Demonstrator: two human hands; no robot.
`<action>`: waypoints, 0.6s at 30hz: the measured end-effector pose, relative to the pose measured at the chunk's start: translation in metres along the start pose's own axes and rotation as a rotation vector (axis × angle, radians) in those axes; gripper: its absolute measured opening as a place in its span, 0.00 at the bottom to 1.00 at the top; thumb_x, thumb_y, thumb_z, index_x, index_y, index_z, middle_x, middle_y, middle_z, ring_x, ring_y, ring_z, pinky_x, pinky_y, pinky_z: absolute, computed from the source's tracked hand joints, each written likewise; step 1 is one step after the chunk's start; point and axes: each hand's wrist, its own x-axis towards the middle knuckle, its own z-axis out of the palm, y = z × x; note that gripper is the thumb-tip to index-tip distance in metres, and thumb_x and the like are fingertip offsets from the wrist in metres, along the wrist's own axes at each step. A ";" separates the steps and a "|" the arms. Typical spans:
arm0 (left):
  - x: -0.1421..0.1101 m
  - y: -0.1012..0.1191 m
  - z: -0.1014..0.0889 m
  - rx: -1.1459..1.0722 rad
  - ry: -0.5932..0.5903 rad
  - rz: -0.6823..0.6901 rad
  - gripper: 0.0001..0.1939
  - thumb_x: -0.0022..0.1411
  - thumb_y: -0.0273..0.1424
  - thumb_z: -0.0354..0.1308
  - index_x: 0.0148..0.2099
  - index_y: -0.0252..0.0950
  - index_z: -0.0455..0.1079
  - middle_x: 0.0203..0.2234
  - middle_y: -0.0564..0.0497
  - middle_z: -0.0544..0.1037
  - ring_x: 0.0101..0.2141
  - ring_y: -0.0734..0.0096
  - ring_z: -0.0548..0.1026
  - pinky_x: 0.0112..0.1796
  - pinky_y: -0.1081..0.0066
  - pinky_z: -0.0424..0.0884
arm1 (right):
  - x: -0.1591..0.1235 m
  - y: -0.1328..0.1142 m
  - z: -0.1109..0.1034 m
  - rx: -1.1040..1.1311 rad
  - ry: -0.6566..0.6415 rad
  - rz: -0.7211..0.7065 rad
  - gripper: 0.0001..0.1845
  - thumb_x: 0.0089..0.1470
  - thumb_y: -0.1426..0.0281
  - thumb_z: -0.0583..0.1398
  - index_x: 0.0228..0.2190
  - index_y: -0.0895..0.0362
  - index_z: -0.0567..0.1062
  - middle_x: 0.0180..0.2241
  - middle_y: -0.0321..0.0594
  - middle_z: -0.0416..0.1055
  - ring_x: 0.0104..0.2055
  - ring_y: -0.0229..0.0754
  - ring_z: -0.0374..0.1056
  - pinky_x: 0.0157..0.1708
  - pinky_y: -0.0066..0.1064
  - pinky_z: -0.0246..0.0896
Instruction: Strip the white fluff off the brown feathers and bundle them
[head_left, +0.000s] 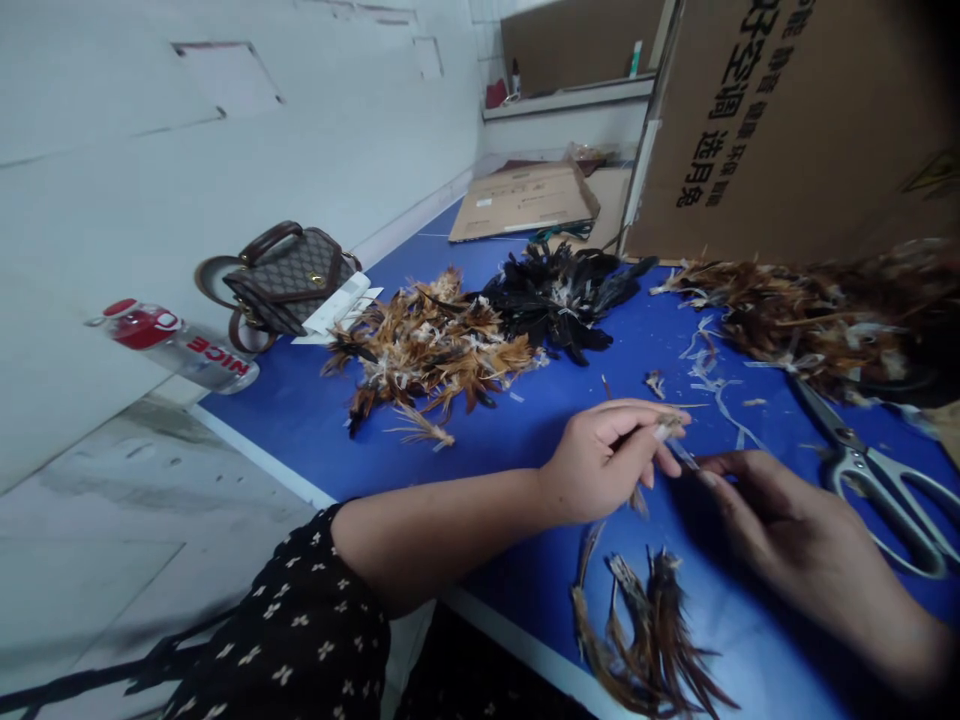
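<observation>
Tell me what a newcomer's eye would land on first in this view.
Probably the bright blue table top, strewn with a heap of tan and brown feathers beside a heap of black feathers. At the near edge, the left hand and right hand pinch a small feather quill between them, above a loose fan of dark brown feathers. Large silver scissors lie to the right.

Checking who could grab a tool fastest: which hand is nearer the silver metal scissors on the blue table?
Right. The right hand lies just beside the silver metal scissors; the left hand, pinching a small feather, sits farther away beyond the right hand.
</observation>
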 end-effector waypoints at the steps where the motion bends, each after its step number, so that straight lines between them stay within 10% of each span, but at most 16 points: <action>1: -0.002 0.000 0.001 -0.008 -0.041 -0.009 0.21 0.79 0.45 0.59 0.50 0.32 0.84 0.52 0.37 0.86 0.26 0.79 0.76 0.32 0.71 0.75 | 0.000 -0.004 0.001 0.061 -0.031 0.015 0.17 0.74 0.50 0.62 0.43 0.49 0.81 0.25 0.34 0.79 0.20 0.40 0.73 0.21 0.29 0.71; 3: -0.004 -0.003 0.002 -0.020 -0.111 -0.064 0.20 0.79 0.45 0.60 0.51 0.33 0.83 0.54 0.37 0.86 0.26 0.79 0.77 0.31 0.71 0.76 | -0.001 -0.010 0.001 0.141 -0.064 0.026 0.17 0.75 0.50 0.62 0.43 0.49 0.81 0.22 0.33 0.76 0.19 0.39 0.72 0.19 0.27 0.69; 8: 0.001 -0.012 -0.002 -0.032 -0.216 -0.298 0.16 0.77 0.42 0.63 0.44 0.34 0.79 0.24 0.54 0.77 0.22 0.79 0.72 0.27 0.76 0.70 | 0.003 -0.018 -0.004 0.147 -0.012 -0.035 0.12 0.73 0.55 0.66 0.42 0.50 0.81 0.33 0.38 0.84 0.30 0.40 0.81 0.31 0.24 0.76; 18: 0.004 -0.008 0.000 -0.325 -0.272 -0.536 0.24 0.66 0.49 0.76 0.36 0.33 0.76 0.20 0.53 0.75 0.20 0.79 0.70 0.24 0.75 0.63 | -0.004 -0.006 0.001 -0.025 0.143 -0.136 0.19 0.72 0.60 0.66 0.60 0.52 0.84 0.46 0.45 0.89 0.37 0.44 0.86 0.39 0.30 0.84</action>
